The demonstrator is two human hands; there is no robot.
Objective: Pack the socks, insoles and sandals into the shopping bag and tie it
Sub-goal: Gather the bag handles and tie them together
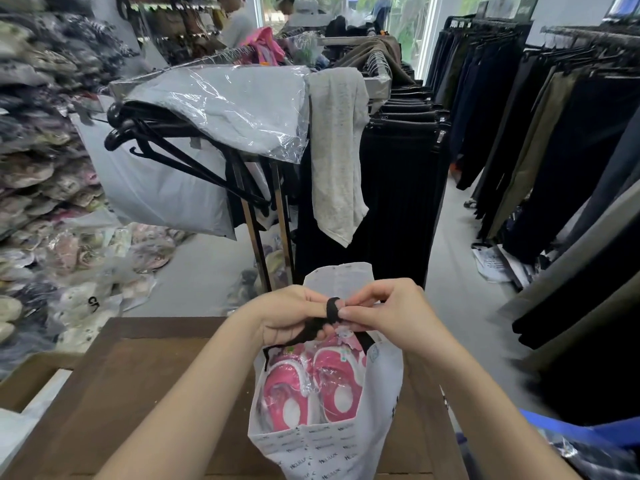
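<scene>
A white shopping bag with small printed logos stands open on the brown table. Inside it lie pink sandals wrapped in clear plastic. Above the bag's mouth, my left hand grips the bag's black ribbon handle, which loops around one of its fingers. My right hand pinches the same ribbon from the right side. Socks and insoles are not visible; the bag's walls hide whatever lies lower down.
A clothes rack with black hangers, a plastic-wrapped grey garment and a hanging grey cloth stands just beyond the table. Dark trousers hang on racks to the right. Bagged footwear is piled at the left.
</scene>
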